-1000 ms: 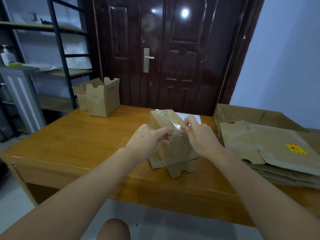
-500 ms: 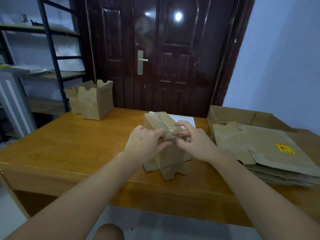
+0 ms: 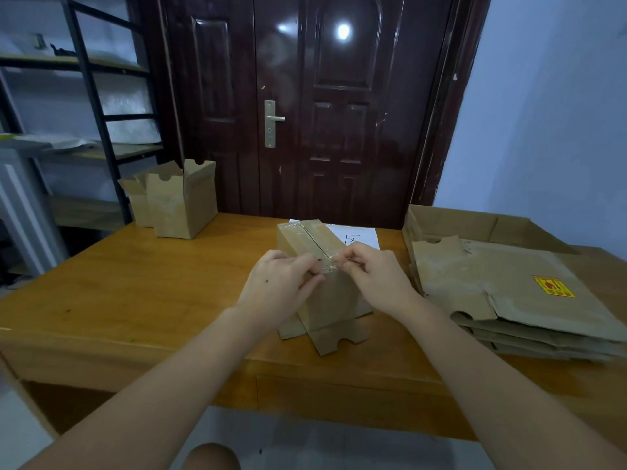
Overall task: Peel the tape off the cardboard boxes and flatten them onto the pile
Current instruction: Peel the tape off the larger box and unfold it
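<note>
Box: small taped box [image 3: 322,266] upright at mid-desk, bottom flaps splayed flat on the wood near the front edge.
Tape: clear tape [image 3: 314,240] along the top seam, near end lifted and crinkled between the two hands.
Left hand: left hand [image 3: 276,288] against the box's near top corner, fingers curled, thumb and fingertips pinching the tape end at the edge.
Right hand: right hand [image 3: 376,276] just across the seam, fingers curled, pinching the same crinkled tape end from the right.
Pile: pile [image 3: 509,290] of flattened boxes at the desk's right, yellow label [image 3: 554,286] on the top sheet, well apart from the taped box.
Open boxes: two open boxes [image 3: 179,201] at the far left of the desk, flaps up, touching each other.
Paper: white paper [image 3: 356,235] flat behind the taped box, partly hidden by it.
Desk: wooden desk [image 3: 135,290] before a dark door [image 3: 305,106]; shelf [image 3: 84,106] to the left.
</note>
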